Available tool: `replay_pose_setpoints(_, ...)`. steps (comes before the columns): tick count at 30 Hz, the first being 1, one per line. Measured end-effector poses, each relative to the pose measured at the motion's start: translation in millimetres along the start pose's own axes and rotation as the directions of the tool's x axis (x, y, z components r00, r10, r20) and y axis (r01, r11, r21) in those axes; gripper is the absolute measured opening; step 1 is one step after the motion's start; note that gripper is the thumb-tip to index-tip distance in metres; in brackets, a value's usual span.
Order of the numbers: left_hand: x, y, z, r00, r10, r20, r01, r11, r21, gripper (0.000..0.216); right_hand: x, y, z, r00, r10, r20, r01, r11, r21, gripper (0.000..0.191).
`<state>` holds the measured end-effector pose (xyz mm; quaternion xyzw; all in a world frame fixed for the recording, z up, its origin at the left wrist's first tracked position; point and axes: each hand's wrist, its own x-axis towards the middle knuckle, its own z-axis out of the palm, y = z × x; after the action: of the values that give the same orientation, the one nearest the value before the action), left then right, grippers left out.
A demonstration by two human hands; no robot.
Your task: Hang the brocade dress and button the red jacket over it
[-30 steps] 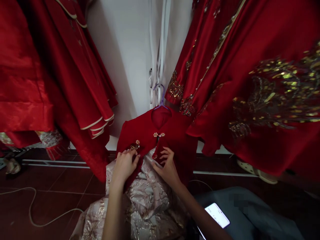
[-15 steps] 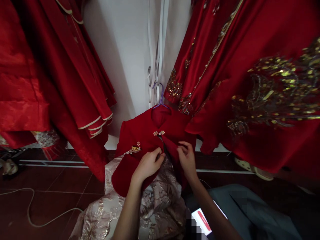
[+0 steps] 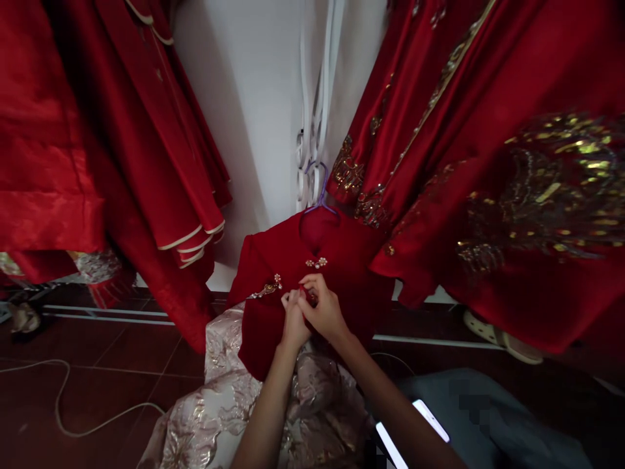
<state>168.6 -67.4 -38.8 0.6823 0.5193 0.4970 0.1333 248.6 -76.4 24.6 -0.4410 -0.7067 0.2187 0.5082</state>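
Note:
A red cape-like jacket point(image 3: 273, 254) hangs on a purple hanger point(image 3: 322, 189) in the middle of the view. At its neck sits a beaded clasp point(image 3: 316, 262), and a gold and pearl ornament point(image 3: 268, 286) lies on its left front. My left hand point(image 3: 295, 319) pinches the jacket's front edge below the clasp. My right hand point(image 3: 323, 306) meets it there, fingers closed on the opposite edge. What exactly lies between the fingertips is partly hidden. Below the jacket spreads a pale pink and gold brocade skirt point(image 3: 224, 397).
Red garments point(image 3: 146, 130) hang at the left, and a red gown with gold sequins point(image 3: 561, 189) hangs at the right. White straps point(image 3: 322, 98) run down the wall. A lit phone point(image 3: 430, 420) lies at lower right, a cable point(image 3: 63, 417) on the tiled floor, clogs point(image 3: 502, 335) under the gown.
My right hand has moved left to meet my left hand. The jacket's front edges, apart before, are now drawn together. The view has shifted slightly.

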Motion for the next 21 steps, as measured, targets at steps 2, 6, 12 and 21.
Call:
replay_pose_setpoints(2, -1.4, -1.7, -5.0, 0.992, 0.040, -0.119, -0.043, 0.999, -0.026, 0.010, 0.3, 11.8, -3.1, 1.000, 0.006, -0.019, -0.006, 1.000, -0.028, 0.025)
replay_pose_setpoints(6, 0.8, -0.8, -11.2, 0.877, -0.004, -0.480, -0.052, 0.993, -0.103, 0.011, -0.3, 17.1, -10.3, 1.000, 0.005, 0.004, -0.005, 1.000, -0.007, 0.027)
replay_pose_setpoints(12, 5.8, -16.3, -9.8, 0.780, -0.238, -0.578, 0.071, 0.952, -0.296, 0.033, 3.6, 16.9, 9.7, 0.994, 0.081, 0.076, -0.100, 0.951, 0.291, 0.028)
replay_pose_setpoints(21, 8.2, -35.1, -7.5, 0.802, -0.311, -0.509, 0.065, 0.894, -0.443, 0.027, 13.3, 35.8, 35.6, 0.987, 0.117, 0.108, -0.149, 0.919, 0.365, 0.038)
